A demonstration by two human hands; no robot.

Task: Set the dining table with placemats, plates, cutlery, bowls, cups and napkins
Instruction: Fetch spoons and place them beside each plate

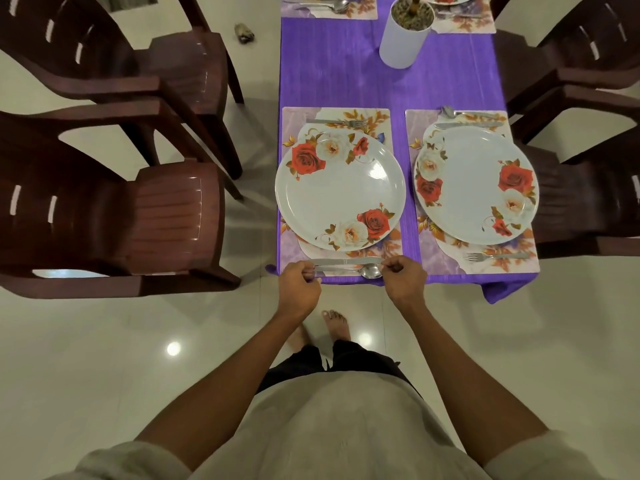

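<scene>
At the bottom of the frame the person stands at the table's short end, both arms stretched forward and down, wrists level. The left hand has its fingers curled, pinching the handle end of the knife; the right hand pinches at the other end, by the knife's tip and the bowl of the spoon. Both pieces lie side by side on the near edge of the left placemat, just below the left plate, with a fork on its far side.

This looks like the cutlery step, the pair being squared up along the mat's edge. The next move, I'd judge, calls for letting go without nudging them, since they sit close to the table's edge, then fetching bowls, cups and napkins, none of which I can see here.

Centre right, the right plate sits on the right placemat, with a knife and spoon beyond it and a fork on its near side. Further up stands a white cylindrical pot on the purple tablecloth; two more settings peek in at the top edge. Dark brown chairs flank both sides.
</scene>
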